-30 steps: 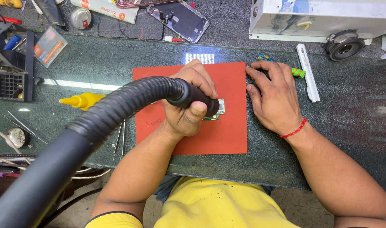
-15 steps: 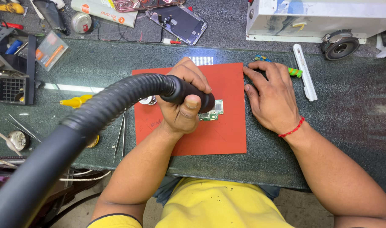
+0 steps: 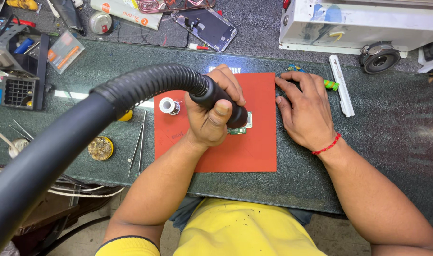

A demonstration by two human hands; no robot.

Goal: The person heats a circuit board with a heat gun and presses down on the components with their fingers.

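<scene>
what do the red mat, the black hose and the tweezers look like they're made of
Red mat: probably silicone or rubber, from its flat, matte, even colour. Black hose, gripped by the left hand: likely flexible plastic or rubber, ribbed with a dull sheen. Tweezers: thin, grey and shiny, so apparently bare metal.

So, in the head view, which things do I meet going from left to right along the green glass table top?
Round tin of brass wool → tweezers → solder spool → left hand holding the black hose handle → small green circuit board → right hand → white plastic strip.
</scene>
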